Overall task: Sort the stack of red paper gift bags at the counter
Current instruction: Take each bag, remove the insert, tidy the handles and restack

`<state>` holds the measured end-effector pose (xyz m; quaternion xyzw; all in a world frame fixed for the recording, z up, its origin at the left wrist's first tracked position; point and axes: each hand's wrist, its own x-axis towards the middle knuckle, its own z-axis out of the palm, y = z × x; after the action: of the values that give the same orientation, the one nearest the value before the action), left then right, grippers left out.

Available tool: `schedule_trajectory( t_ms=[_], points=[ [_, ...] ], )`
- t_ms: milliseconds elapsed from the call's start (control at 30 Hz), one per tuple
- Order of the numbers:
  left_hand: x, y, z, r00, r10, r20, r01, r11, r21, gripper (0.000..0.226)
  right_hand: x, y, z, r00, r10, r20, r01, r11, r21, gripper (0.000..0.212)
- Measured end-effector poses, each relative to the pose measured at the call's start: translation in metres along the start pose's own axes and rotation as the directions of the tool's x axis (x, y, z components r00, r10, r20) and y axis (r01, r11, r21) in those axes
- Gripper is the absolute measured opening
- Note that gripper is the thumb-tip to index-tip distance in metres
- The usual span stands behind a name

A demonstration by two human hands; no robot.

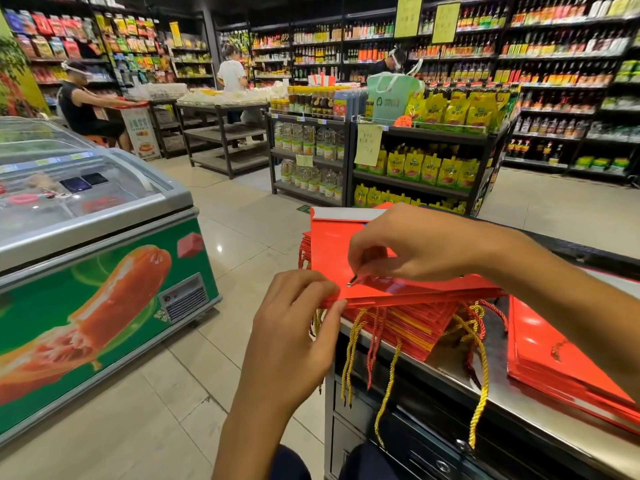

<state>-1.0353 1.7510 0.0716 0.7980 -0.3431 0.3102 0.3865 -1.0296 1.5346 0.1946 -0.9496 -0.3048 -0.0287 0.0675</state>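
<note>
Left hand (298,327) pinching top red bag's (332,261) near edge, right hand (415,244) pinching its handle eyelet (351,281) — stack (408,327) beneath, on counter (502,389)

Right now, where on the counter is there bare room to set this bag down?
One bare steel strip of the counter shows, between the fanned stack and the flat pile at right, though cord handles trail across it. The left edge is crowded, where both hands hold the top bag.

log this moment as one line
left hand: pinches top bag edge | right hand: pinches at its eyelet | stack: on counter
</note>
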Motion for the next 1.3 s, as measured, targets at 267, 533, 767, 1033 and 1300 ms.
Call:
schedule_trajectory(
  t_ms=[267,533,767,1033,1300],
  points=[
    [0.000,0.001,0.001,1.000,-0.021,-0.013,0.021,1.000,-0.009,0.013,0.005,-0.010,-0.002,0.999,-0.050,0.022,0.052,0.988,-0.142,0.010],
    [0.004,0.010,0.003,0.985,-0.125,-0.115,0.112,0.988,-0.109,0.009,0.006,-0.019,-0.004,0.991,-0.134,-0.024,0.127,0.974,-0.189,0.011],
    [0.012,0.016,0.009,0.949,-0.180,-0.260,0.142,0.977,-0.157,0.009,-0.006,-0.019,-0.003,0.993,-0.076,-0.089,0.077,0.997,0.002,0.027],
    [0.015,0.033,0.012,0.939,-0.206,-0.275,0.183,0.977,-0.107,0.017,-0.009,-0.012,0.009,0.977,-0.009,-0.212,0.045,0.985,0.168,0.034],
    [0.021,0.039,0.009,0.921,-0.205,-0.332,0.190,0.979,-0.076,0.015,-0.007,-0.017,0.011,0.925,0.045,-0.378,0.035,0.979,0.202,0.044]
  ],
)
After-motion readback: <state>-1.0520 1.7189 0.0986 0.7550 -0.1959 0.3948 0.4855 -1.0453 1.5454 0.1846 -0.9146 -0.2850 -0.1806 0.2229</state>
